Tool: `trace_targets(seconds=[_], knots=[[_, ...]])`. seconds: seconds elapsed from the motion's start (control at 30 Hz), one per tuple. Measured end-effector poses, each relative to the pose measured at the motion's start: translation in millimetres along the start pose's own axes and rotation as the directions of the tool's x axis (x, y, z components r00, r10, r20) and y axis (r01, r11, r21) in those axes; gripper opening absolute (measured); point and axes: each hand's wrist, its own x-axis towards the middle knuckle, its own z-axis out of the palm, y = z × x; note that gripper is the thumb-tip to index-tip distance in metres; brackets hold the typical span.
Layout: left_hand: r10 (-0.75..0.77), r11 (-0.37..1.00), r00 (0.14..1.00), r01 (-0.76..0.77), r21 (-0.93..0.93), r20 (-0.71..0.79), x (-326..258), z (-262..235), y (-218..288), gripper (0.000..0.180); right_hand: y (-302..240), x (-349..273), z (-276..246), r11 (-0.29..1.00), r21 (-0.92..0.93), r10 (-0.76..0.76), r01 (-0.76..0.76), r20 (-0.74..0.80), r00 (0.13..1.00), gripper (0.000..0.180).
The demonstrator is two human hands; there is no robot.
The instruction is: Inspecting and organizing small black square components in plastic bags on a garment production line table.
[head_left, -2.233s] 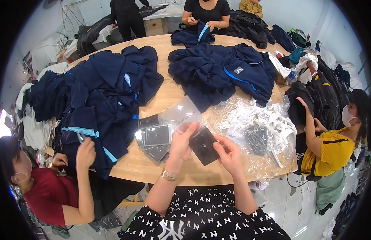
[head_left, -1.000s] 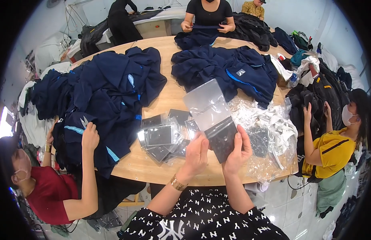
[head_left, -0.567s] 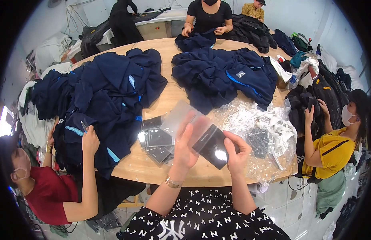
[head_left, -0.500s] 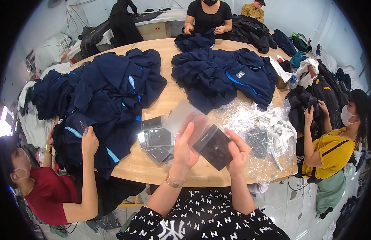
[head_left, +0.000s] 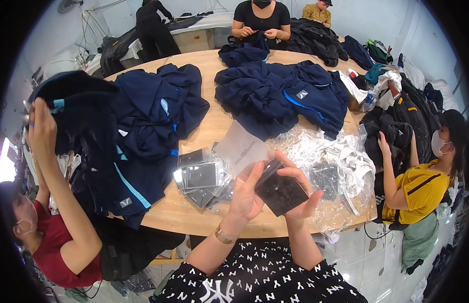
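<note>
Over the near edge of the table, both my hands are around a flat black square card (head_left: 281, 192) with a small round mark in its middle. My left hand (head_left: 244, 196) grips the card's left side, thumb up, together with a translucent frosted plastic bag (head_left: 241, 149) that sticks up beyond the fingers. Around the card's right side curls my right hand (head_left: 301, 188), its fingers over the top corner and its thumb spread off to the right. Several more black cards in clear sleeves (head_left: 201, 175) lie in a loose stack left of my hands.
Right of my hands is a heap of crumpled clear plastic and white pieces (head_left: 340, 161). Navy garments (head_left: 260, 96) are piled across the table, and another navy pile (head_left: 158, 101) lies left. Co-workers handle garments at the left, right and far side.
My right hand has shifted its hold, fingers now over the card's top, and the card has moved slightly right. The frosted bag has tilted. The left co-worker has lifted a navy garment.
</note>
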Motion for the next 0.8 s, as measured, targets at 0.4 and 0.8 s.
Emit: trace_targets(seconds=[0.4, 0.8], knots=[[0.055, 0.989, 0.994, -0.042, 0.139, -0.090, -2, 7, -13, 0.032, 13, -2, 4, 0.996, -0.077, -0.081, 0.052, -0.449, 0.890, 0.032], [0.248, 0.920, 0.963, -0.200, 0.338, -0.106, -2, 3, -33, 0.030, 17, 2, 20, 0.996, -0.043, -0.087, 0.078, -0.654, 0.752, 0.025]])
